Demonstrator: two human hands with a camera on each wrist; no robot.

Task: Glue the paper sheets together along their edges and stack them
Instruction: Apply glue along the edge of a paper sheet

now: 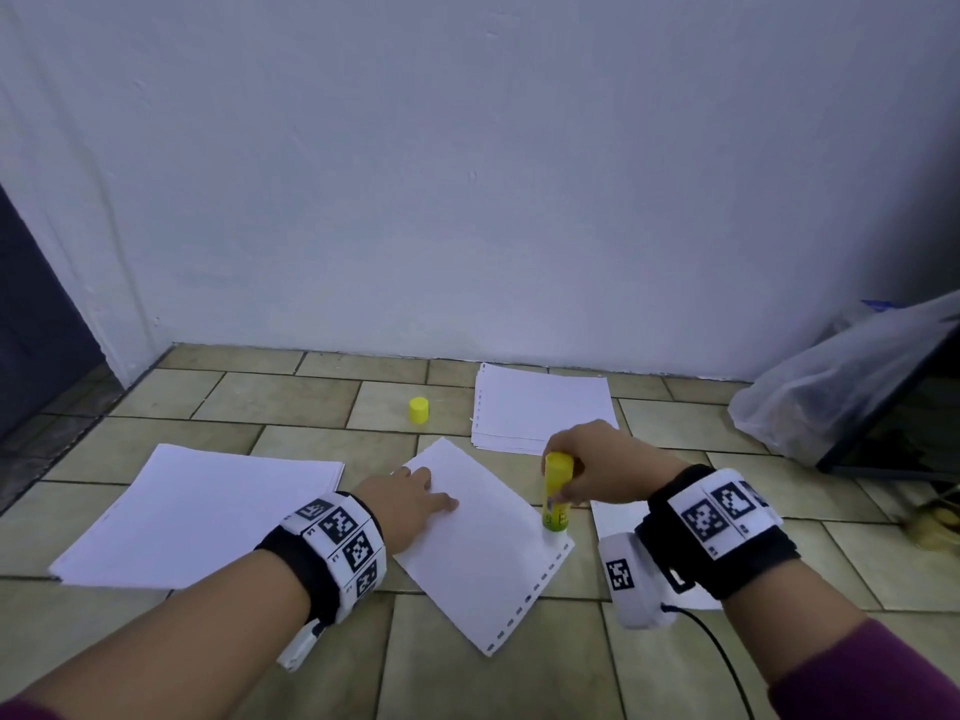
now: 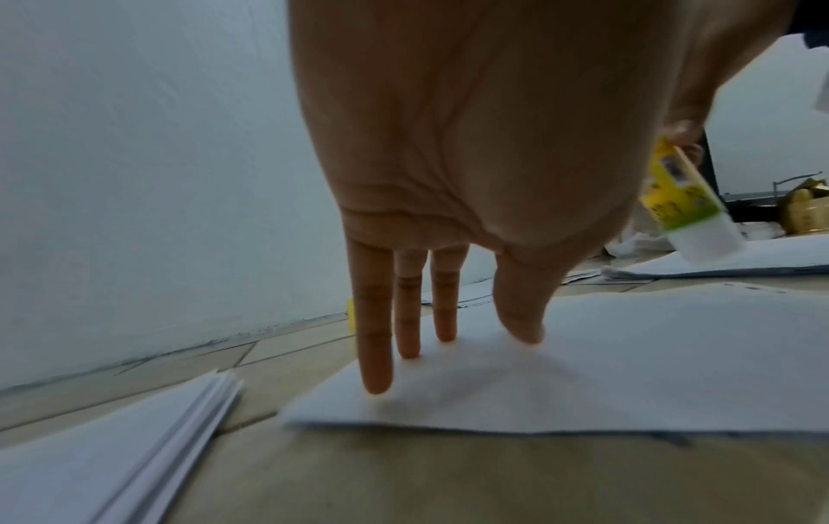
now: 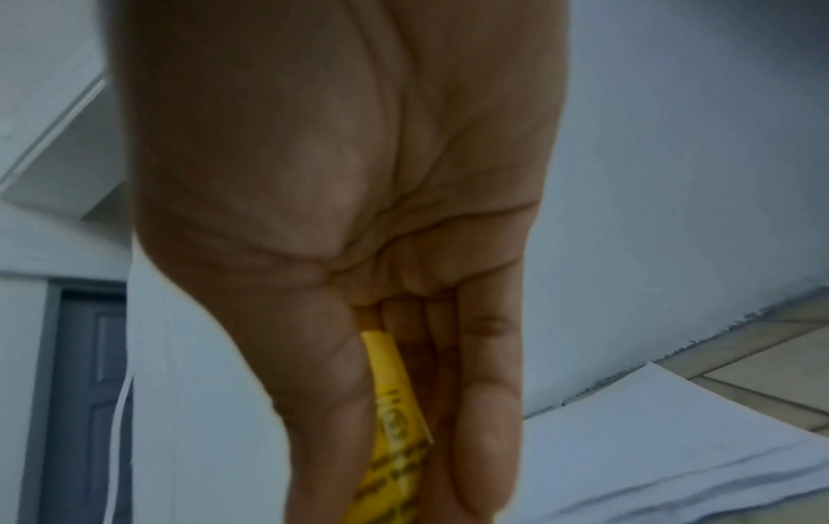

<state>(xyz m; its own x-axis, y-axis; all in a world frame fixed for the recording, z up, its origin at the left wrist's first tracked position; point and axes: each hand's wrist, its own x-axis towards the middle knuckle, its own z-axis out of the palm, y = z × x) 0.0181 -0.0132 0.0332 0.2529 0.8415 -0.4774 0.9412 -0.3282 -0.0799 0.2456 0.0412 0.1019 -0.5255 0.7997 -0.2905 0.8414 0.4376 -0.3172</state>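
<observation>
A single white sheet (image 1: 483,543) with punched holes along one edge lies angled on the tiled floor. My left hand (image 1: 410,504) presses flat on its near-left part, fingers (image 2: 374,336) straight on the paper (image 2: 583,372). My right hand (image 1: 587,467) grips a yellow glue stick (image 1: 557,493) upright, its white tip touching the sheet's right corner by the holes. The glue stick (image 2: 682,198) also shows in the left wrist view. In the right wrist view the fingers curl round the yellow glue stick (image 3: 394,418).
A stack of white sheets (image 1: 208,511) lies at the left, another stack (image 1: 540,407) at the back near the wall. A yellow cap (image 1: 418,410) stands on the tiles between them. A plastic bag (image 1: 831,387) and a dark board sit at the right.
</observation>
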